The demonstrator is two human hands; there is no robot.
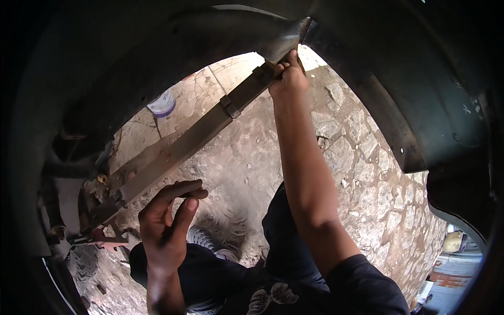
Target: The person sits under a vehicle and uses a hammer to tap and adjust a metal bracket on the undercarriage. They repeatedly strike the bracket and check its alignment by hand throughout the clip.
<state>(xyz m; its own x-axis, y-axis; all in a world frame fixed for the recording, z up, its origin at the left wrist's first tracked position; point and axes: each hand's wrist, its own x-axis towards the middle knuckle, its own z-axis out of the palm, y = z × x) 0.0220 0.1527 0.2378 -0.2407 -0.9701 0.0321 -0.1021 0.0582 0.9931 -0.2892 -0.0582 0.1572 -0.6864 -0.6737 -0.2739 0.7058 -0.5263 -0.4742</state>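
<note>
A long steel bar (189,134) with clamp bands runs diagonally from lower left up to a dark metal panel (283,42). My right hand (287,76) is raised with fingers wrapped round the bar's upper end where it meets that panel, its index finger reaching up against the metal. My left hand (168,226) is below the bar, fingers loosely bent and apart, with nothing visible in them. The bar's lower end joins metal parts (102,215) at the left, partly in shadow.
Dark curved bodywork (430,105) arches over and around me. Below are cracked tiles (136,136), stony ground (357,173), a white-and-purple bucket (161,105), a red metal piece (107,239) at lower left and rusty metal sheeting (451,275) at lower right.
</note>
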